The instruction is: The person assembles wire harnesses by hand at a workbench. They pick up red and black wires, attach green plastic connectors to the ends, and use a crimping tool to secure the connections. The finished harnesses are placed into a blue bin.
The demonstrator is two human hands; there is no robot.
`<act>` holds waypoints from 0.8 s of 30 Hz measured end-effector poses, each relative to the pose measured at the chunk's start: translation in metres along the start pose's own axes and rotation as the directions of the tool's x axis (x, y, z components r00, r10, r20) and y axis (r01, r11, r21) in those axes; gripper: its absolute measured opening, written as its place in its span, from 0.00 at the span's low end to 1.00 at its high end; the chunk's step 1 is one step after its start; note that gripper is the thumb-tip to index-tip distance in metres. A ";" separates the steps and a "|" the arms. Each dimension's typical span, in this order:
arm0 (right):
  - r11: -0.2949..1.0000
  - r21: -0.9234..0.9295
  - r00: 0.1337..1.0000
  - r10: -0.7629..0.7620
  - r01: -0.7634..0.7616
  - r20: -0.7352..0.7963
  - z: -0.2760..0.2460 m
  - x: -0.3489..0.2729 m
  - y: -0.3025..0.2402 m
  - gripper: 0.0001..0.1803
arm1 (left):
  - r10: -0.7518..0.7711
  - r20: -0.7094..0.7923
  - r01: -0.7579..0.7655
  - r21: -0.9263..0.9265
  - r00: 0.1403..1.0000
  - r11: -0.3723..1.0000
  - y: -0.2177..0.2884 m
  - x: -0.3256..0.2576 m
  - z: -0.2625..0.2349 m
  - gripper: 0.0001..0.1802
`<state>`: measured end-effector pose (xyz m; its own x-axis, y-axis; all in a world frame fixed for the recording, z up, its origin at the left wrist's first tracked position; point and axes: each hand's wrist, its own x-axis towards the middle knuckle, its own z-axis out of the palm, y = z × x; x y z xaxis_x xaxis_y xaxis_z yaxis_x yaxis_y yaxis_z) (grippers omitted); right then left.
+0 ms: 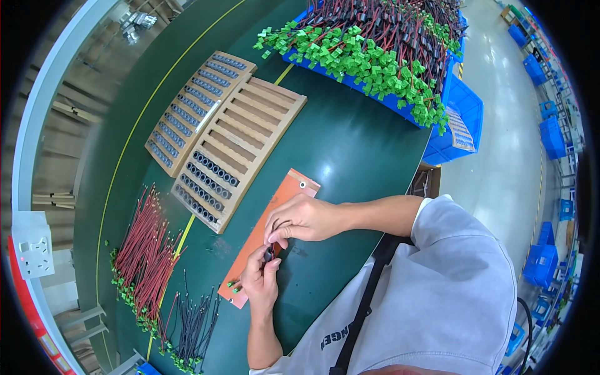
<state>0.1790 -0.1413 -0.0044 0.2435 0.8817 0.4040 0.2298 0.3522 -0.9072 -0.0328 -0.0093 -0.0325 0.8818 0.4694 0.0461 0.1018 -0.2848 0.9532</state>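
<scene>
Reading from left to right, a bundle of red wires (147, 250) is lying well to the left of the fingers, and a smaller bundle of black wires (195, 325) is lying below and to their left; both appear to be awaiting use. Above and left of the fingers, a grey-filled tray (232, 74) is carrying rows of small parts, while a slotted wooden tray (270, 145) beside it is holding dark round parts only in the rows nearer the fingers. Directly beneath the fingers, an orange board (286, 189) is supporting two green connectors (234, 287) near its lower end. The left hand (261, 278) is rising from below, its thumb and fingers pinching a small black part (269, 255) over the board. The right hand (297, 219) is reaching in from the right with wrist bent, its thumb and forefinger pinching a thin dark wire (282, 223) just above that part; this piece seems to be only partly done. Above and right of the fingers, a blue bin (400, 111) is overflowing with green-ended wire assemblies (381, 62), probably the completed share.
</scene>
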 end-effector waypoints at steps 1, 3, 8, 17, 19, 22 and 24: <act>1.000 -0.013 1.000 -0.004 0.004 -0.011 -0.002 0.002 0.001 0.08 | -0.049 -0.006 0.049 -0.003 0.999 0.999 0.007 0.004 0.002 0.16; 1.000 -0.028 0.999 0.005 -0.006 -0.032 -0.004 0.003 0.003 0.09 | -0.092 0.007 0.092 0.023 0.996 0.995 0.011 0.006 0.002 0.16; 0.967 0.099 0.969 0.240 -0.234 -0.058 -0.003 0.005 -0.007 0.15 | 0.104 -0.024 -0.097 0.206 0.994 0.974 0.016 0.008 0.005 0.15; 0.867 0.208 0.887 0.462 -0.453 0.007 -0.004 0.006 -0.012 0.14 | 0.187 -0.011 -0.179 0.250 0.982 0.952 0.007 0.003 0.002 0.15; 0.981 0.088 0.980 0.180 -0.173 -0.081 0.002 0.008 -0.005 0.13 | 0.197 -0.071 -0.178 0.207 0.978 0.962 0.007 0.005 0.005 0.16; 0.995 -0.013 0.995 0.101 -0.101 -0.011 0.006 0.006 -0.007 0.09 | 0.099 -0.153 -0.079 0.129 0.983 0.989 0.002 -0.001 0.006 0.15; 0.982 -0.164 0.995 -0.095 0.091 -0.018 0.016 -0.004 0.016 0.09 | 0.061 -0.121 -0.035 0.204 0.991 0.978 0.011 0.001 0.001 0.13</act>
<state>0.1667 -0.1342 -0.0224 0.2379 0.8382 0.4907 0.4027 0.3746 -0.8352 -0.0302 -0.0122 -0.0224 0.8242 0.5488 0.1399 0.1624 -0.4657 0.8699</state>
